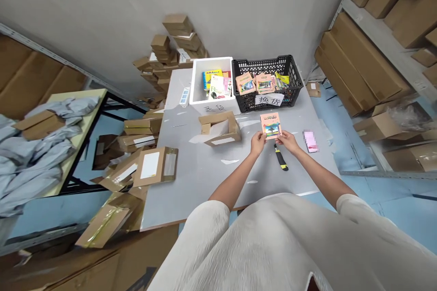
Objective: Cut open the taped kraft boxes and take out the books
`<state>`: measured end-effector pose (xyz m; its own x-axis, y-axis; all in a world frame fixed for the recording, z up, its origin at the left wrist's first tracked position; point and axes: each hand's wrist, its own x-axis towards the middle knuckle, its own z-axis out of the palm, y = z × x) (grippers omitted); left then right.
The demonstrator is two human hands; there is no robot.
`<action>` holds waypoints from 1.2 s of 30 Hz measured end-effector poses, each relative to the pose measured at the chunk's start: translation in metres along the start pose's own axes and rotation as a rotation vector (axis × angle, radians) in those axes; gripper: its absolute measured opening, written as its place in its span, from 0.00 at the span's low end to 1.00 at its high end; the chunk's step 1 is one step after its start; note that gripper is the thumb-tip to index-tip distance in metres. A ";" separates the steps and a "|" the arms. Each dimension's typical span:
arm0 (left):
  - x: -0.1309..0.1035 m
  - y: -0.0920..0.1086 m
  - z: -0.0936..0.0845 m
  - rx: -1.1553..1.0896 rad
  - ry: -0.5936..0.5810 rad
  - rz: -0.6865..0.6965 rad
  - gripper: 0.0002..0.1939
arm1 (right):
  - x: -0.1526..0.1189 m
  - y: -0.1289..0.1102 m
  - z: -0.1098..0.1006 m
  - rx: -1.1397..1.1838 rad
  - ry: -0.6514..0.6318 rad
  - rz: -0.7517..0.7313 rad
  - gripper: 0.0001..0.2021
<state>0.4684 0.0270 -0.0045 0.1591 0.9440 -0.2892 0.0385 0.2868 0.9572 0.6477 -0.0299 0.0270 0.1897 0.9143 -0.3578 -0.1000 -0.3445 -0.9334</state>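
A small salmon-pink booklet [271,123] with a colourful picture on its cover is held between both hands above the table. My left hand [258,142] is closed on its lower left corner, and my right hand [287,141] grips the lower right one. Just below it lies a black and yellow utility knife [281,158]. An opened cardboard box [220,129] with white paper sticking out stands left of my hands. Behind the booklet, a black plastic crate [294,71] contains similar pink booklets. Next to it, a white foam box [197,82] has several books inside.
On the grey table [191,200], a closed carton [154,166] sits at the left edge and a pink packet [310,141] lies at the right. A white power strip [185,97] is near the foam box. Cartons are piled left and behind; shelves [362,13] stand right.
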 end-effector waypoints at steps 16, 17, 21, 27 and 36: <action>0.048 0.017 0.029 -0.076 0.049 -0.079 0.14 | 0.165 -0.081 -0.024 0.065 0.087 -0.153 0.17; 0.050 0.018 0.026 -0.072 0.056 -0.080 0.14 | 0.177 -0.086 -0.019 0.070 0.086 -0.147 0.16; 0.061 0.020 0.013 -0.066 0.101 -0.090 0.13 | 0.215 -0.100 0.001 0.122 0.025 -0.113 0.11; 0.069 0.012 0.006 -0.042 0.100 -0.143 0.11 | 0.223 -0.081 0.002 0.179 0.048 -0.047 0.19; 0.059 0.009 0.000 -0.041 0.103 -0.162 0.06 | 0.172 -0.036 -0.001 0.118 0.024 0.081 0.11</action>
<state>0.4786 0.0849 -0.0129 0.0522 0.8961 -0.4408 0.0150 0.4406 0.8976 0.6848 0.1393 -0.0007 0.1997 0.8784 -0.4341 -0.2295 -0.3888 -0.8923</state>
